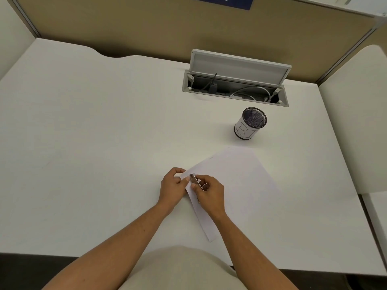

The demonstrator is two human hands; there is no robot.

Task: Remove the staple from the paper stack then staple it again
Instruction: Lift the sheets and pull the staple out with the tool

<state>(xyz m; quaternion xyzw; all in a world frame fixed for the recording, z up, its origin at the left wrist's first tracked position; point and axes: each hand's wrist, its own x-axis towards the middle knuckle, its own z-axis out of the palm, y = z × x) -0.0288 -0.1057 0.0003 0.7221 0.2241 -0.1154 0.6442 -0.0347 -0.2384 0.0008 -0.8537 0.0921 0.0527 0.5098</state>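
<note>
mesh pen cup (pixel 250 123) – open cable hatch (pixel 236 80) beyond

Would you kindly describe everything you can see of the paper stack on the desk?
The paper stack is white, blank-looking sheets lying flat and turned at an angle on the white desk, near the front edge. The left hand pinches its near-left corner, while the right hand rests on it, gripping a small metal tool whose tip meets that corner. No staple can be made out.
</note>
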